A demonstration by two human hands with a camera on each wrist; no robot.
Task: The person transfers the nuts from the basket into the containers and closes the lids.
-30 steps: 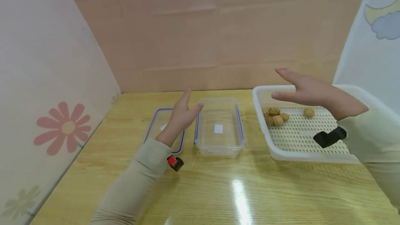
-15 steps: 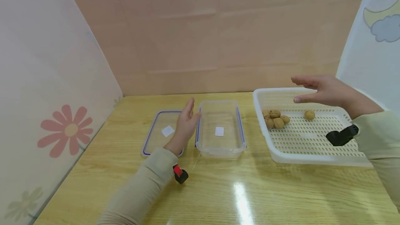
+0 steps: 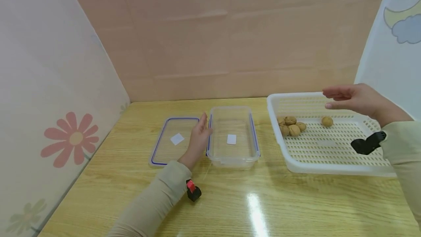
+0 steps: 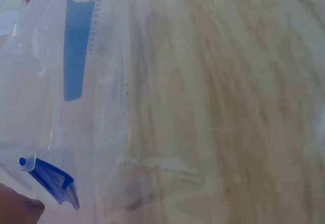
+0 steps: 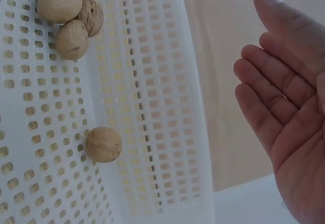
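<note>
Walnuts (image 3: 291,125), rough-shelled and tan, cluster at the far left of a perforated white plastic basket (image 3: 332,165), one lone walnut (image 3: 327,121) apart to their right. Above it the right hand (image 3: 356,99) hovers, fingers straight, holding nothing. The left hand (image 3: 198,137), fingers relaxed, rests between a blue-rimmed clear lid (image 3: 171,140) and a clear rectangular container (image 3: 232,136), each bearing a blank white sticker, on the glossy wood-grain surface (image 3: 250,200).

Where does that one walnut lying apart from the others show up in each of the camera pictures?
Head view: the lone round tan walnut lies in the white perforated plastic basket, right of the walnut cluster, below the right hand.
Left wrist view: not in it.
Right wrist view: lower left.
Shared landmark: the basket.
</note>
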